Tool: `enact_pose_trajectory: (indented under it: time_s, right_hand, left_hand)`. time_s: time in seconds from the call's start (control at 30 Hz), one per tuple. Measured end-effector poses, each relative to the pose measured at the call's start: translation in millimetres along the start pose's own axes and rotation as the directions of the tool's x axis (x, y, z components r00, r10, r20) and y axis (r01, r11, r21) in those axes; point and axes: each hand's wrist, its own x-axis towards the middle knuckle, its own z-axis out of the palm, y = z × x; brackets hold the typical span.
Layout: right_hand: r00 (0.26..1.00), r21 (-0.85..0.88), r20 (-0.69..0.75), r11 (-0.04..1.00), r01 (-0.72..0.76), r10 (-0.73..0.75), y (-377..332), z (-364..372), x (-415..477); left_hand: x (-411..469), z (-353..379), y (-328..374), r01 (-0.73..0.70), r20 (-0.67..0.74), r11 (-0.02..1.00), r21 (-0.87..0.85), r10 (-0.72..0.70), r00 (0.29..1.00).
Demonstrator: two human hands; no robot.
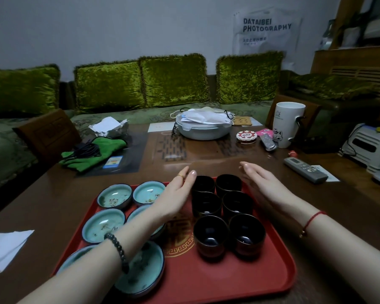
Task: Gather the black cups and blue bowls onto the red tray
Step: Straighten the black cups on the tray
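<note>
The six black cups [223, 212], in two rows running away along the red tray [239, 279], are flanked by the flat, empty left hand [178, 195] and right hand [266, 187], equally near.

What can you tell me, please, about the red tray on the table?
The red tray is a glossy rounded rectangle with a raised rim, plastic by its look, with a gold ornamental medallion printed at its centre. It lies flat on the brown table, at its near edge. Six blue bowls fill its left half and six black cups stand in two columns on its right.
</note>
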Motion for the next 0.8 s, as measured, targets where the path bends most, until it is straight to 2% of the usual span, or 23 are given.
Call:
enact_pose_trajectory:
  time_s: [0.07,0.13,0.43,0.57,0.63,0.8]
  right_hand:
    - [0.997,0.212,0.004,0.974,-0.074,0.075,2.5,8.9,-5.6]
    - [0.993,0.321,0.015,0.94,-0.118,0.119,0.7,17.7,-13.3]
    - [0.998,0.187,0.023,0.98,-0.062,0.058,0.9,19.9,-21.8]
    - [0.996,0.175,0.068,0.983,-0.064,0.053,-0.5,10.3,-32.0]
    - [0.994,0.089,0.11,0.996,-0.023,0.013,-4.2,3.2,-43.9]
    - [0.965,-0.032,0.254,0.996,0.077,-0.067,-4.2,-11.1,-78.1]
  left_hand:
    - [-8.7,10.8,6.0,0.039,-0.064,0.991,-0.129,-0.048,0.997]
    - [-14.3,21.5,11.6,0.067,-0.077,0.974,-0.218,-0.085,0.993]
    - [-25.2,29.0,15.3,0.124,-0.034,0.951,-0.284,-0.14,0.99]
    - [-36.8,21.5,14.0,0.083,0.021,0.965,-0.247,-0.08,0.997]
    - [-49.7,16.2,13.4,0.049,0.076,0.981,-0.189,-0.036,0.997]
    - [-76.4,9.6,1.7,-0.081,0.134,0.99,0.117,0.065,0.989]
